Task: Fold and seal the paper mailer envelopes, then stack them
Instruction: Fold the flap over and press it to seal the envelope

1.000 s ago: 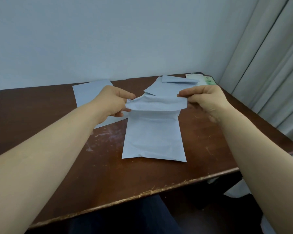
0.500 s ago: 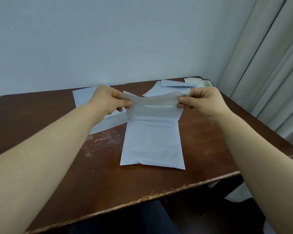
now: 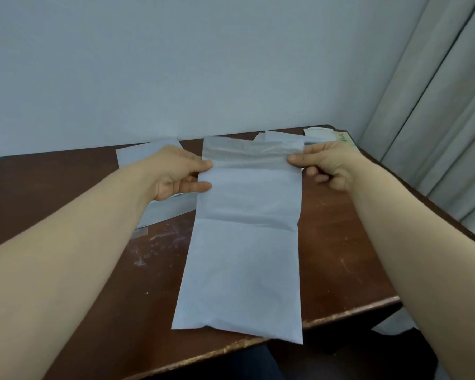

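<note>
The brown bench spreads under both your grips. The pale blue mailer stretches between them and runs down toward you, its lower end past the bench's near edge. Your left grip pinches the mailer's left edge, thumb on top. Your right grip pinches its right edge, just below the glossy flap strip. More blue envelopes lie beyond and under your left grip, and a green-printed paper lies just beyond your right.
</note>
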The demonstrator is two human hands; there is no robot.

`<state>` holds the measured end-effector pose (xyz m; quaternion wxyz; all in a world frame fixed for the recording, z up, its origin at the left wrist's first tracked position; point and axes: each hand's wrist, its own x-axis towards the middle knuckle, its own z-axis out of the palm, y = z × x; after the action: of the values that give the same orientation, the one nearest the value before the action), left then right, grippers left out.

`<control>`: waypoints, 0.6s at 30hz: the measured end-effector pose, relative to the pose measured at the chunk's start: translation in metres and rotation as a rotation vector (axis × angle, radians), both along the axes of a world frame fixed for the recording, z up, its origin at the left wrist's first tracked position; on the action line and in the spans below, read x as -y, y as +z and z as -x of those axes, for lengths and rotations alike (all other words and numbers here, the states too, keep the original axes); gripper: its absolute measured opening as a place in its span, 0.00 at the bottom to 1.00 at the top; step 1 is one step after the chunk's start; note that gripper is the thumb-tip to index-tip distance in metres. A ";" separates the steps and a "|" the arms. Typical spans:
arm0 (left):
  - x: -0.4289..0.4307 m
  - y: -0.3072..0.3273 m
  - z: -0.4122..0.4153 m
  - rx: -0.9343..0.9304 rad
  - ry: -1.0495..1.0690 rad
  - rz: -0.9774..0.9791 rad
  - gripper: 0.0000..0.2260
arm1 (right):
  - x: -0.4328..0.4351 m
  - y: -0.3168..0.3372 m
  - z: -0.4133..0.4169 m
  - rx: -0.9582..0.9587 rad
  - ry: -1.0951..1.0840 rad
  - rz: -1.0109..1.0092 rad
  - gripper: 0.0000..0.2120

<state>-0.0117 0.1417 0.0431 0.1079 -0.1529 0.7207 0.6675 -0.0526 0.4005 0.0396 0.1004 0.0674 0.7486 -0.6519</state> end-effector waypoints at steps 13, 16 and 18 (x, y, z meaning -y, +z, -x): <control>0.007 -0.057 0.036 -0.116 0.127 0.001 0.05 | 0.016 -0.057 0.031 0.122 -0.006 0.197 0.13; 0.004 -0.060 0.044 -0.134 0.164 -0.083 0.04 | 0.017 -0.062 0.038 0.124 0.007 0.186 0.09; 0.004 -0.062 0.048 -0.118 0.176 -0.141 0.03 | 0.018 -0.064 0.042 0.129 0.004 0.215 0.06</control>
<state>-0.0599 0.1375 -0.0191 0.0171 -0.1681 0.6608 0.7313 -0.0944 0.3828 -0.0244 0.1564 0.0964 0.6666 -0.7224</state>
